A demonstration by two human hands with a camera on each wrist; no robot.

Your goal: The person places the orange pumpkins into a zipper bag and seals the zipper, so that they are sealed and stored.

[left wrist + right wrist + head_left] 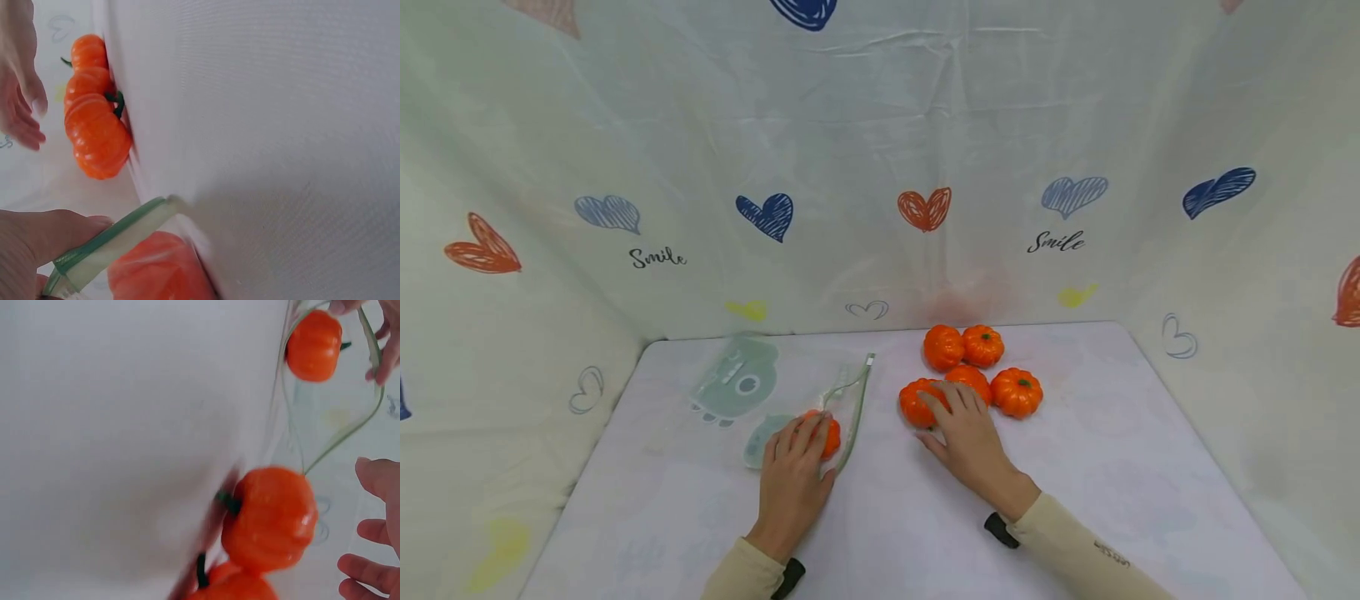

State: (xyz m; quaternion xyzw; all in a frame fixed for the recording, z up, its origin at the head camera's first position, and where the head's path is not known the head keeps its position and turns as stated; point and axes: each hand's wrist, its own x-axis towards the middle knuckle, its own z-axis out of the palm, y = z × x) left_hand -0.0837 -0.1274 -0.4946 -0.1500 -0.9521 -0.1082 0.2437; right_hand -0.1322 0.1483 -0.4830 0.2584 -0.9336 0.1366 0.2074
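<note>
A clear zip bag with a green edge (859, 410) lies left of centre, its mouth spread apart. My left hand (793, 479) pinches the rim; the left wrist view shows the thumb (65, 234) along the green strip. Inside the bag sits one small orange pumpkin (832, 439). My right hand (977, 450) reaches over the nearest loose pumpkin (915, 405), fingers spread. From the right wrist, those fingers (369, 565) are apart from that pumpkin, which has a green stem.
Several more orange pumpkins (1017, 392) cluster behind and right of my right hand. A pale green dinosaur print (741, 379) shows on clear plastic at the left. Behind the white table (1112, 467) hangs a curtain (850, 125) printed with hearts.
</note>
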